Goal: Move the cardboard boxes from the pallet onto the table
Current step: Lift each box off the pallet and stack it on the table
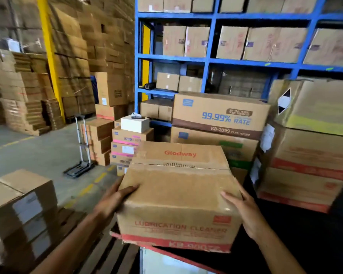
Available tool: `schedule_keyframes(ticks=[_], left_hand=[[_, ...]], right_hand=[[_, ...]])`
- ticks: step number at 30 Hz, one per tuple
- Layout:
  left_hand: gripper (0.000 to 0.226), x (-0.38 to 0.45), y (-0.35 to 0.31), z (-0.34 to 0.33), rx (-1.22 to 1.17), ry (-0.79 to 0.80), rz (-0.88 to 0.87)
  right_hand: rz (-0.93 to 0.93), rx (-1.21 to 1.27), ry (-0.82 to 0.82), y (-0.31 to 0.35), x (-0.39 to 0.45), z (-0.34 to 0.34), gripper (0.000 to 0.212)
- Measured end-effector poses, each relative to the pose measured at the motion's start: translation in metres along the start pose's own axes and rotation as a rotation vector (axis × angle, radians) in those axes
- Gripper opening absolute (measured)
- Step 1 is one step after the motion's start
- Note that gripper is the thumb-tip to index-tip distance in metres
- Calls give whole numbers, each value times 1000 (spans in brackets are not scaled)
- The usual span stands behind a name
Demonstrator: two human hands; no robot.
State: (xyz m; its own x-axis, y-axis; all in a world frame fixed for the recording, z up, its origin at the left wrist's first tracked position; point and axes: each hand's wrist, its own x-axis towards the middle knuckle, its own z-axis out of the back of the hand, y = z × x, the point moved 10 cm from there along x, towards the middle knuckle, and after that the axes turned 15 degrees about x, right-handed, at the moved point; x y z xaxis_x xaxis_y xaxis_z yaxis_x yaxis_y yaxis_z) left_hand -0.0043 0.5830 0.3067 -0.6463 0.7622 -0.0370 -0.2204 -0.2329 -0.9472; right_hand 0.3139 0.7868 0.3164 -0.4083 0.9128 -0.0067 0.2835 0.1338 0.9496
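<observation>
Both forearms extend forward from the bottom of the view and converge on the "Glodway" carton (pixel 178 194). The left hand (pixel 115 198) is pressed flat against the carton's left side, with the fingertips wrapped over the top left edge. The right hand (pixel 244 212) is pressed against the carton's right side, palm inward, with the thumb resting on the top face. Both wrists are straight and bare.

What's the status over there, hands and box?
Left hand and right hand both grip the box by its sides. Box at the table edge. Stacked boxes crowd the table behind it.
</observation>
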Motion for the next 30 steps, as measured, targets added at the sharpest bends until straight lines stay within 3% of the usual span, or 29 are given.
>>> schedule_keyframes(ticks=[2, 6, 11, 13, 19, 23, 26, 28, 30], left_hand=[[26, 27, 14, -24, 14, 48, 28], [59, 83, 40, -62, 28, 170, 72], [25, 131, 63, -82, 55, 128, 95], [26, 142, 64, -84, 54, 103, 100], [70, 150, 78, -77, 53, 110, 116], [65, 144, 75, -74, 53, 38, 151], [44, 129, 72, -70, 45, -70, 193], [42, 120, 71, -67, 51, -109, 202], [45, 110, 68, -61, 95, -140, 185]], right_hand=[[-22, -8, -57, -17, 12, 22, 53], [-89, -24, -123, -62, 39, 44, 63], [-77, -66, -188, -82, 65, 51, 67], [-65, -80, -202, -84, 74, 53, 68], [-37, -114, -206, -82, 81, 54, 66], [-4, -127, -209, -79, 79, 52, 59], [-7, -135, -190, -80, 76, 52, 52], [18, -169, -164, -78, 71, 50, 48], [12, -212, -136, -75, 69, 46, 57]])
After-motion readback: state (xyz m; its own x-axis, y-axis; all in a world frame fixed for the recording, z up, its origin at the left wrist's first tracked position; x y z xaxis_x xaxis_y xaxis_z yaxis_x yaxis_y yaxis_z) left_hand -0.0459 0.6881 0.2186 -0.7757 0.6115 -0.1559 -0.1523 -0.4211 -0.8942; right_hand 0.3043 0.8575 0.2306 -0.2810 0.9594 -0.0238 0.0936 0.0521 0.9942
